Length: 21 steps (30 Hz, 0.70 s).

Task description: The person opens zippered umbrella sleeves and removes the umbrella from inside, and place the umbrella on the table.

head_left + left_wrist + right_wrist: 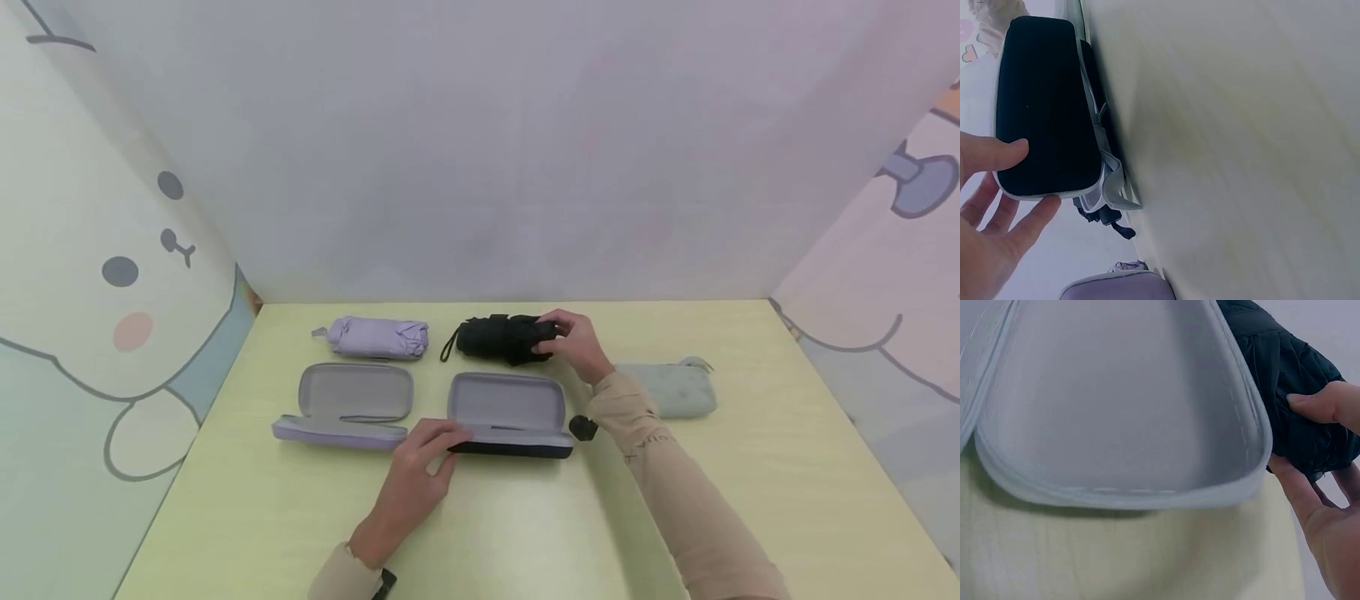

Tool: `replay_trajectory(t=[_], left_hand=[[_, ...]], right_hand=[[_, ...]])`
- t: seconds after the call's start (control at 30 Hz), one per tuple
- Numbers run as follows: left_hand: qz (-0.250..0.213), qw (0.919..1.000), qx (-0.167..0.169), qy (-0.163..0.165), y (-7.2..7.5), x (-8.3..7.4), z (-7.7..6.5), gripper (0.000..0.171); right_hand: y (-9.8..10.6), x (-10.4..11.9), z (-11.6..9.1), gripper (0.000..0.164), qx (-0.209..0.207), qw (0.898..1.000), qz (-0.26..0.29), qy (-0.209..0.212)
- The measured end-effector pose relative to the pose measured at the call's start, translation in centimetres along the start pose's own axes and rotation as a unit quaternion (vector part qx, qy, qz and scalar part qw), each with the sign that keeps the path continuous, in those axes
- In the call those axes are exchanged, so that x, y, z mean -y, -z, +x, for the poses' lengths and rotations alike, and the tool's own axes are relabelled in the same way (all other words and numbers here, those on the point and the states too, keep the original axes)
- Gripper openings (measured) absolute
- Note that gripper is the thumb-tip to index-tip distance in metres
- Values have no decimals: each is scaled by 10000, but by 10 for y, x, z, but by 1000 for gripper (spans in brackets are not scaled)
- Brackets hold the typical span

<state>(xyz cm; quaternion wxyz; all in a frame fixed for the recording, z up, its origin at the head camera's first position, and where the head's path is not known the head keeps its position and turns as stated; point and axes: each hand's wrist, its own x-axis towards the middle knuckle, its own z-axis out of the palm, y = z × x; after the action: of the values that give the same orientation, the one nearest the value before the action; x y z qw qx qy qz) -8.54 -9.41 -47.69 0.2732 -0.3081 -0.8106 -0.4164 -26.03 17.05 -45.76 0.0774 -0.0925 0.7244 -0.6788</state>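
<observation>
In the head view a black folded umbrella (495, 337) with a wrist loop lies behind an opened black case (510, 447) with a grey lining. My right hand (573, 343) grips the umbrella's right end; in the right wrist view thumb and fingers close around its dark cloth (1291, 381). My left hand (420, 467) holds the left corner of the case's raised lid. The left wrist view shows the thumb on the lid's black outside (1047, 106) and the fingers at its rim.
Left of these, a lilac folded umbrella (378, 337) lies behind an opened lilac case (341, 433). A pale green pouch (678, 390) lies at the right, partly behind the right sleeve. A small black round object (582, 427) sits beside the black case. A wall (510, 167) rises behind the table.
</observation>
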Motion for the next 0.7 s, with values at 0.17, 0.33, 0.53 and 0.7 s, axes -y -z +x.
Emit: replay_trajectory(t=[0.17,0.33,0.53,0.7], left_hand=[[-28,10000,31,49,1,-1,0,45],[3,9999,41,96,2,-1,0,45],[39,9998,52,166,1,-1,-1,47],[163,9993,150,294,0,-3,-1,43]], right_hand=[[-2,-4,6,37,216,9963,-804,191],[-4,-7,13,40,186,9803,-1949,272],[-5,-6,12,39,171,9639,-2572,673],[-4,-6,7,41,164,9568,-2844,584]])
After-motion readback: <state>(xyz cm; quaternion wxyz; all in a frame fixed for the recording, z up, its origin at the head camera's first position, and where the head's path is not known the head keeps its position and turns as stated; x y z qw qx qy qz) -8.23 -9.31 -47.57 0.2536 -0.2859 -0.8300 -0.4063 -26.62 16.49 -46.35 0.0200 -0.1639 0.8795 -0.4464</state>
